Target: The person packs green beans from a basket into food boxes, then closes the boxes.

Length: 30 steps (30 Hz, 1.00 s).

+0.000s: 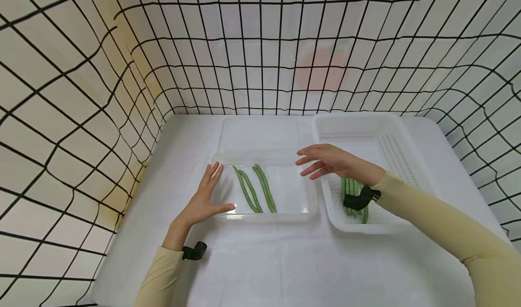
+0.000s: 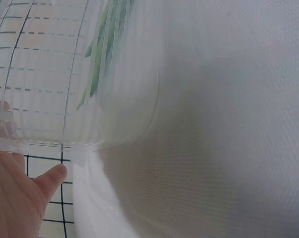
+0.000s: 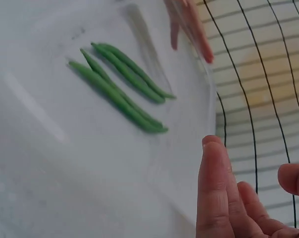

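A clear plastic container point(image 1: 307, 198) holds several green beans point(image 1: 264, 187) lying in two slanted pairs on its bottom. My left hand point(image 1: 203, 198) is at the container's left edge with fingers spread and the thumb over the near left corner. Through the see-through wall, the left wrist view shows the same beans point(image 2: 105, 44). My right hand point(image 1: 327, 160) hovers between the container and a white basket point(image 1: 358, 229), fingers extended and holding nothing. More green beans point(image 1: 351, 187) lie side by side in the basket, partly hidden under my right wrist.
The basket has perforated walls and stands right beside the container. Behind the container lies a flat clear lid point(image 1: 258, 133). Black wire mesh point(image 1: 244, 72) rises along the back and both sides of the white-covered table point(image 1: 281, 271).
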{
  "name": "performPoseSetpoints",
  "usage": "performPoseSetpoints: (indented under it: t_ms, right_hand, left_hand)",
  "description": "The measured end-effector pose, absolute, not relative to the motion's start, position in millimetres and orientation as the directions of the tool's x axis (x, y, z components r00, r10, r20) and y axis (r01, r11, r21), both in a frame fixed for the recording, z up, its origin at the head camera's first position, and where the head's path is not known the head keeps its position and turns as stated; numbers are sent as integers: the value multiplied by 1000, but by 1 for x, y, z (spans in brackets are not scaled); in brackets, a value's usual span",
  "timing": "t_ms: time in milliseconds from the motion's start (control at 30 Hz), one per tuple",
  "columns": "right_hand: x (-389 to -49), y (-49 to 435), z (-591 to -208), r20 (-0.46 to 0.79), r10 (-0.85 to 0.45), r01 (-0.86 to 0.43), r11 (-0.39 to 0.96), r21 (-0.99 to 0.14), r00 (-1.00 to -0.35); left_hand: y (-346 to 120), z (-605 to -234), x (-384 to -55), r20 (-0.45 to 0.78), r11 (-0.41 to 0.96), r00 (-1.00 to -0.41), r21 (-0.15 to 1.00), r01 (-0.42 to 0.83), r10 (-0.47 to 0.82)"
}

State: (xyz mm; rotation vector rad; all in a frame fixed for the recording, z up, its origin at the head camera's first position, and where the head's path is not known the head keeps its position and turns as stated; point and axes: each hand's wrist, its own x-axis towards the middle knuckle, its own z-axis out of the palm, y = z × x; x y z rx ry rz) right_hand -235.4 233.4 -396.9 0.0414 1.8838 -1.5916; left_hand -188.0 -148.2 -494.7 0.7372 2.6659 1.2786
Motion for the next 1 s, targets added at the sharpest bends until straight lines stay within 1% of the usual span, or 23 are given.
performPoseSetpoints:
  t_ms: [167, 300, 500, 700, 867, 1000]
  right_hand:
    - [-239, 273, -396, -493, -303, 436, 239, -868, -816]
    - [-240, 307, -404, -518, -223, 463, 256, -848, -826]
    - [-234, 351, -423, -584, -155, 519, 320, -793, -797]
    - [-229, 377, -441, -638, -106, 556, 395, -731, -763]
    - [-226, 389, -456, -694, -104, 616, 383, -689, -712]
    - [-225, 390, -463, -705, -114, 628, 373, -683, -700]
  left_hand:
    - [-149, -493, -188, 115, 541, -880, 749, 381, 461]
    - [-150, -493, -189, 111, 543, -881, 750, 377, 459]
    - [-150, -493, -189, 93, 549, -884, 752, 364, 459]
    - [-150, -495, -189, 92, 544, -885, 759, 359, 457]
    - [-150, -496, -189, 94, 533, -882, 765, 360, 462]
    - [-150, -495, -189, 100, 530, -881, 766, 365, 462]
